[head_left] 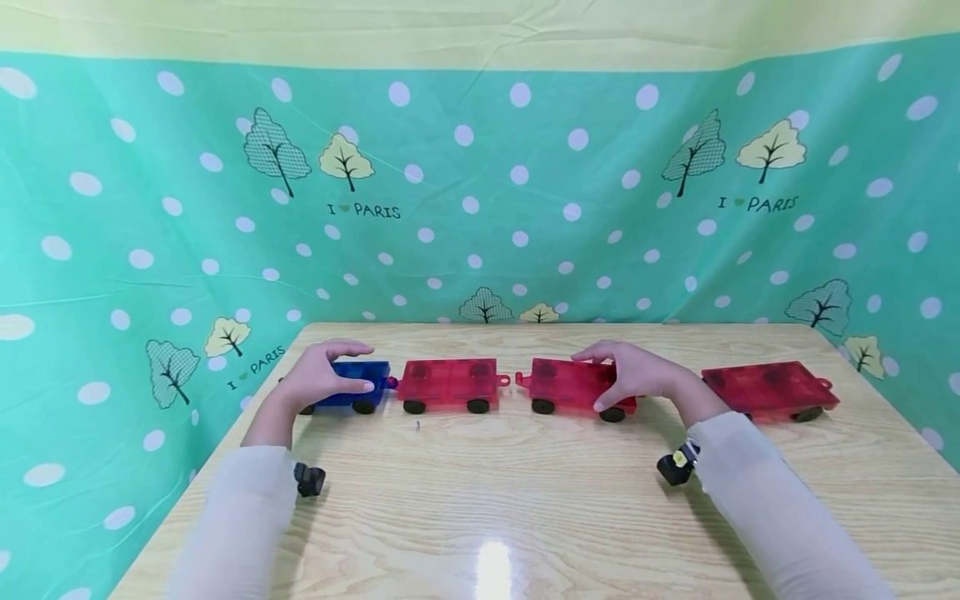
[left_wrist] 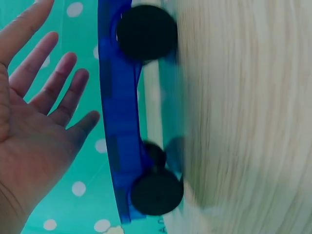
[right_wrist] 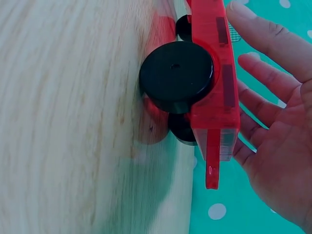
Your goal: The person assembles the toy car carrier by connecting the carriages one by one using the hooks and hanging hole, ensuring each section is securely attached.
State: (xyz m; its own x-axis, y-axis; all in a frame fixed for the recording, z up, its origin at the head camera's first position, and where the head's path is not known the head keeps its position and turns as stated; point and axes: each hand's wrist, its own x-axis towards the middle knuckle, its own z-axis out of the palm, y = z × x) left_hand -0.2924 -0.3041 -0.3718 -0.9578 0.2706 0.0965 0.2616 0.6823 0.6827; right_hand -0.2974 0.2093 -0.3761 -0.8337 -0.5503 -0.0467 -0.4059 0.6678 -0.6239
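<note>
My left hand (head_left: 322, 375) spreads over the blue wagon (head_left: 375, 372); in the left wrist view a gap separates the fingers from the blue wagon (left_wrist: 119, 97). At its right end, the blue wagon meets a red wagon (head_left: 450, 382). My right hand (head_left: 633, 373) arches over a second red wagon (head_left: 558, 383), thumb at the near side and fingers at the far side. The right wrist view has its fingers loosely extended beside the red wagon (right_wrist: 214, 78); contact is unclear. A small gap lies between these two red wagons' facing couplings.
Another red wagon (head_left: 772, 387) stands apart at the right, partly behind my right forearm. A tiny dark speck (head_left: 417, 425) lies on the wooden table (head_left: 450, 500). Behind the table hangs a green dotted cloth (head_left: 450, 200).
</note>
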